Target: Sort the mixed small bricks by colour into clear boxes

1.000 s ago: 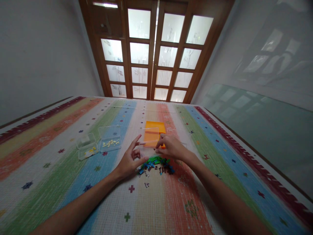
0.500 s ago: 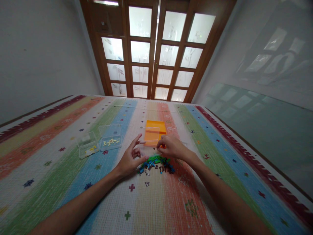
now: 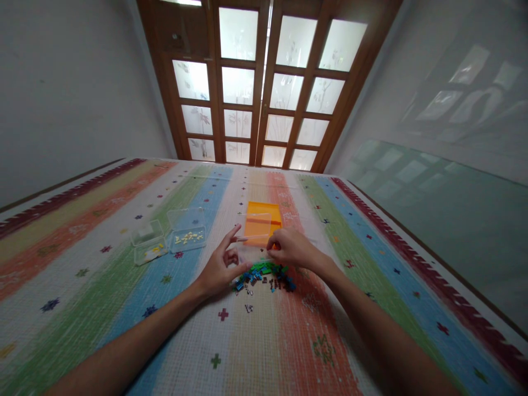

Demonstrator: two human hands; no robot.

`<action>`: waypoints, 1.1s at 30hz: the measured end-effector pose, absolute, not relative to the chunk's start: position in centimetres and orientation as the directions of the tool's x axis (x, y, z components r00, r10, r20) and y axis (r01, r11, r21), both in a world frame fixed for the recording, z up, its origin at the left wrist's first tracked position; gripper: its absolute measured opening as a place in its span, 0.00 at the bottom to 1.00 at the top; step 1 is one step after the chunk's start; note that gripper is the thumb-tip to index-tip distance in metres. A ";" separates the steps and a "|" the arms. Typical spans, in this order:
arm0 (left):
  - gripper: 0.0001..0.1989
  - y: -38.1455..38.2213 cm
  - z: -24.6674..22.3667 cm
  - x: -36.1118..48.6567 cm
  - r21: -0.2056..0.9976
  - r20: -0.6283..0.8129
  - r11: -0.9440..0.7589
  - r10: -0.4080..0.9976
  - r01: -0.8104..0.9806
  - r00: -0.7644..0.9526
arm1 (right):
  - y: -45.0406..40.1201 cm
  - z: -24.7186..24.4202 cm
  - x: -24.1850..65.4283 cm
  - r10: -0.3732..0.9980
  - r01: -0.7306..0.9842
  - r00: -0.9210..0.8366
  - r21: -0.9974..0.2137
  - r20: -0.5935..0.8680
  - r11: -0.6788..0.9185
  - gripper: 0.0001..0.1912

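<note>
My left hand (image 3: 220, 265) is at the left side of a clear plastic box (image 3: 252, 254) with its lid raised. Its thumb lies along the near corner, its index finger points away from me, and the other fingers curl against the box's side. Over the box's right part, my right hand (image 3: 292, 247) has thumb and forefinger pinched together; anything between them is too small to make out. A small dark piece (image 3: 262, 250) shows in the box. Just in front lies a pile of small green, blue and dark brown building bricks (image 3: 266, 269).
An orange tray (image 3: 264, 208) lies behind the clear box. To the left, two open clear boxes hold small pieces: one box (image 3: 187, 240) pale yellow, the other box (image 3: 150, 253) yellow and white. A few grey pieces (image 3: 248, 308) lie nearer me on the striped tablecloth (image 3: 256, 352).
Both hands stay almost in place, my right hand still pinched over the box. The whole view has shifted very slightly.
</note>
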State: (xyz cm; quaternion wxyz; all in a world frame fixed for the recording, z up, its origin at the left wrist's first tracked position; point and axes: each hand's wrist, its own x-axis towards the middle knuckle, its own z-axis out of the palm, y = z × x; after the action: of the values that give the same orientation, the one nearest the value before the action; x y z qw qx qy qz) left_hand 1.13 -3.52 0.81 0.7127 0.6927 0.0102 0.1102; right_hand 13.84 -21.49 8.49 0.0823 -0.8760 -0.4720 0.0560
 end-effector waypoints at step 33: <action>0.49 -3.5 0.8 1.1 0.987 0.147 0.037 0.174 -0.155 0.974 | -21.0 7.9 13.8 0.840 0.775 0.540 -0.423 0.056 -0.470 0.07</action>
State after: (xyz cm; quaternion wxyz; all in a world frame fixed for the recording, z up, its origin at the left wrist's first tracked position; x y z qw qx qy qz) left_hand 1.07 -3.50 0.82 0.7200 0.6845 0.0068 0.1143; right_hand 13.79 -21.02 7.92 0.2034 -0.8535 -0.4729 0.0801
